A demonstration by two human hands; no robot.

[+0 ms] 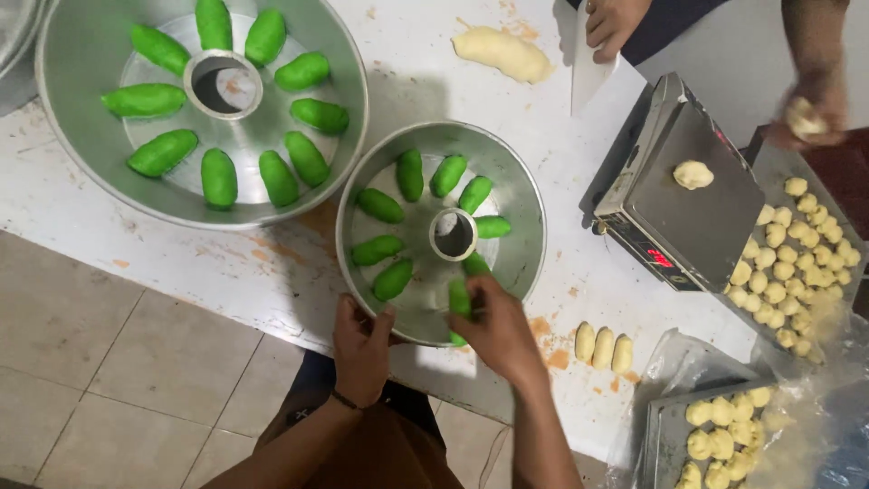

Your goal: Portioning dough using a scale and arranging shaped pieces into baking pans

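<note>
Fingers (463, 303) of right hand (493, 326) pinch one green dough piece (460, 297), closed narrow around it, positioned inside small ring pan (520, 213) at near side, just beside centre tube (453, 234). Left hand (362, 349) grips pan's near rim, fingers curled over edge, thumb inside. Pan sits on white worktop (407, 81), close to its front edge.

Pan contents: approx. seven other green pieces laid radially around tube, left and far sectors filled; right-near sector bare metal.

Large ring pan (72, 54), far-left on worktop, touching or nearly touching small pan: full ring of green pieces around its tube.

Right of small pan: three pale dough rolls (604, 347) side by side on worktop. Digital scale (706, 217) farther right, one pale dough lump (693, 174) on its plate. Trays w/ many pale dough balls (797, 254) at right edge and lower right.

Second person opposite: one hand (611, 23) holds white scraper (587, 77); other hand (810, 113) holds a dough ball. Pale dough mass (502, 52) lies near scraper.
</note>
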